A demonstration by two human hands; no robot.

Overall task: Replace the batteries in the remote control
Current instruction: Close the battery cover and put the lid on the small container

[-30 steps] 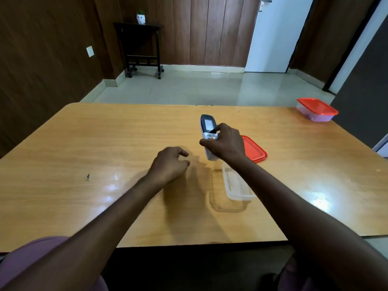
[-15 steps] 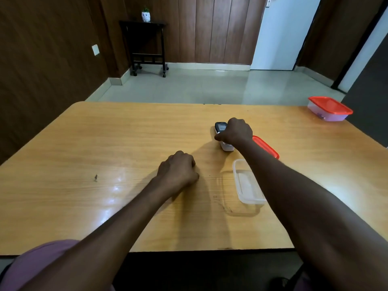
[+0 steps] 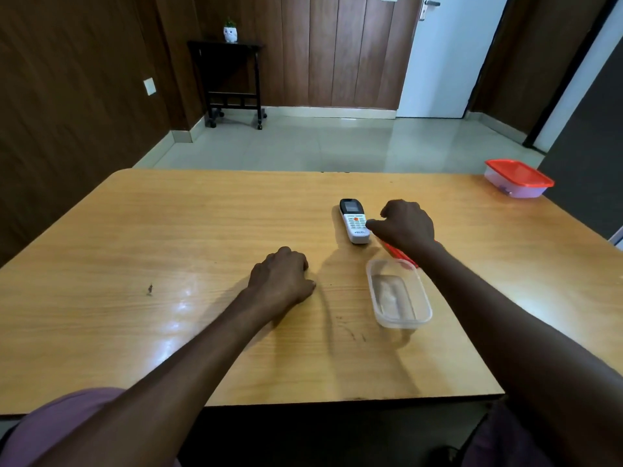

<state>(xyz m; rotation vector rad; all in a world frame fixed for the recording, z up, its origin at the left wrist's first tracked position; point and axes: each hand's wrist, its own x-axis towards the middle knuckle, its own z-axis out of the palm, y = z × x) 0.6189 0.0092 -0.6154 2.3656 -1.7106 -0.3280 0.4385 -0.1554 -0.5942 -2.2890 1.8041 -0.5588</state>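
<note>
Remote control: we see the remote control (image 3: 354, 220) lying flat on the wooden table (image 3: 202, 230), buttons up, dark screen end pointing away from us, white keypad end toward us. It sits right of the table's middle.

Right hand: our right hand (image 3: 406, 227) hovers just beside the remote's near right edge, fingers loosely curled and grasping nothing. The thumb tip reaches toward the keypad end; we cannot tell whether it touches the casing.

Left hand: our left hand (image 3: 281, 279) rests on the table, well apart from the remote, toward us and to its left. The fingers are curled under into a loose fist; we see nothing in it, though the palm is hidden.

Red lid: a red lid (image 3: 399, 254) lies on the table under our right wrist, mostly hidden, only its near edge showing.

Clear container: an open clear container (image 3: 399, 294) stands just beside the lid, on the near side. Something pale shows blurred through its bottom; we cannot tell what.

Closed box: a second box with a red lid (image 3: 517, 178) sits at the table's far right corner, well apart from everything else.

Room beyond: a dark side table (image 3: 232, 79) stands against the wood-panelled wall, with a small white plant pot (image 3: 230, 33) on top. To the right is a white door (image 3: 448, 55).
</note>
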